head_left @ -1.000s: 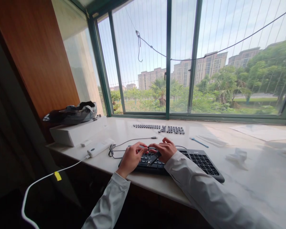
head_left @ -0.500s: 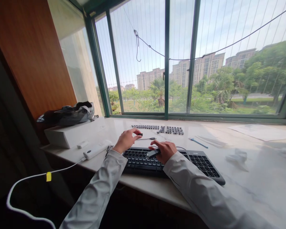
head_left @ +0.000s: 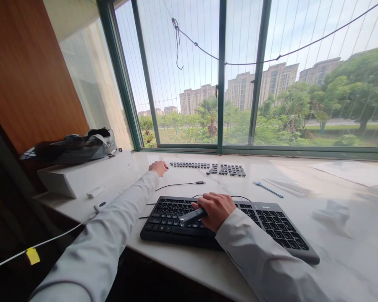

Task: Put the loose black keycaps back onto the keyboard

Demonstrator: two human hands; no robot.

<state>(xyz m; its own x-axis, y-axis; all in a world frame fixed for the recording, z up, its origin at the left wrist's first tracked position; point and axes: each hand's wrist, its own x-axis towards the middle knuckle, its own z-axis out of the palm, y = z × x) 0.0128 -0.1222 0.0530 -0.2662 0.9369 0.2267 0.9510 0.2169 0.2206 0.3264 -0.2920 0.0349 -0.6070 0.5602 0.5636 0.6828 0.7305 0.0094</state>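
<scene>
Two hands are at work on the sill. Your left hand is stretched far forward, its fingers pinched together at the left end of the rows of loose keycaps that lie by the window frame; whether a cap sits between the fingertips is too small to tell. Your right hand rests over the middle of the keyboard, closed around a small dark tool whose end points left across the keys.

The keyboard lies at the near edge of the sill, slightly angled, with its right end nearer to you. Its keys look dark throughout, and you cannot tell from here which spots are bare. The keycaps are well apart from it, laid in neat lines farther back, with a denser cluster at their right end.

Between keyboard and keycaps a thin black cable runs across the marble and ends in a small plug. A blue stick lies to the right of it, near the keycaps. Farther right a crumpled wipe sits on the sill, and a sheet of paper lies by the window.

To the left stands a white box with a dark bag on top, and a white cord with a yellow tag trails off the sill's edge.
</scene>
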